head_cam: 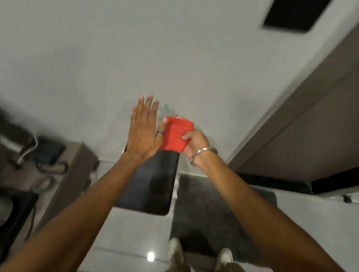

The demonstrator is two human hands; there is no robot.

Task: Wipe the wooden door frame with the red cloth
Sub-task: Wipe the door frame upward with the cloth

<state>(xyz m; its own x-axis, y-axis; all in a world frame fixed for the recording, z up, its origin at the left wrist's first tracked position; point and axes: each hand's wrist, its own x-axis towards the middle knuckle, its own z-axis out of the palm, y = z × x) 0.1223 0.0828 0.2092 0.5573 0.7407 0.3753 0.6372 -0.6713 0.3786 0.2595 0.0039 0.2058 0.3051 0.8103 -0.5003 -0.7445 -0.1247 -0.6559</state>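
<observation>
The red cloth (176, 134) is folded into a small pad and held up in front of the pale wall. My right hand (195, 143) grips its lower right corner, with a metal bangle on that wrist. My left hand (144, 131) is flat with fingers straight, pressed against the cloth's left side, a dark ring on one finger. The wooden door frame (308, 93) runs diagonally along the right side, well to the right of both hands and apart from the cloth.
A black bin (150, 186) stands on the floor below my hands. A dark grey mat (200, 213) lies under my feet. A brown cabinet (73, 171) with cables and a dark device is at the left. A dark panel (298, 7) hangs on the wall at the upper right.
</observation>
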